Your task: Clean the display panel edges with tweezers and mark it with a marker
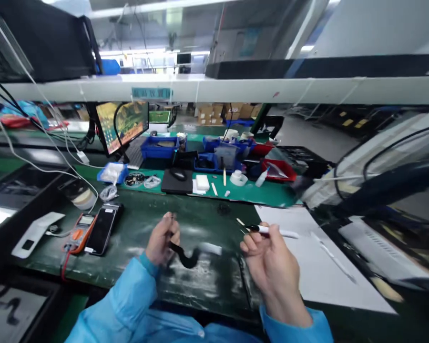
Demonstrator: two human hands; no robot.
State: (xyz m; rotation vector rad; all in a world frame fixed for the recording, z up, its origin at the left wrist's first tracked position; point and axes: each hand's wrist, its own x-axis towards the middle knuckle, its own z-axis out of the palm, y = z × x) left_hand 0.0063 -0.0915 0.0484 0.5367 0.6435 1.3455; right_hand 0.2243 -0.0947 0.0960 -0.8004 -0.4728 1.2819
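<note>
My left hand (pixel 161 240) is closed, its fingertips pinched on a curled black ribbon cable (pixel 188 259). The ribbon bends to the right over the dark green mat (pixel 143 228), and a blurred pale piece (pixel 210 248) shows near its far end. In my right hand (pixel 273 267) a white pen (pixel 280 232) with a black front end is gripped between thumb and fingers, pointing left. Thin pointed tips (pixel 240 223) stick out beside the pen; what they belong to is unclear. Below the hands, a dark flat object on the mat is too blurred to name.
White paper (pixel 321 267) with another white pen (pixel 334 257) lies at right. A phone (pixel 102 228) and an orange multimeter (pixel 79 233) sit at left. Behind are a mouse (pixel 178 174), blue bins (pixel 159 147), a red bin (pixel 279 170) and a monitor (pixel 123 124). A shelf (pixel 236 90) crosses above.
</note>
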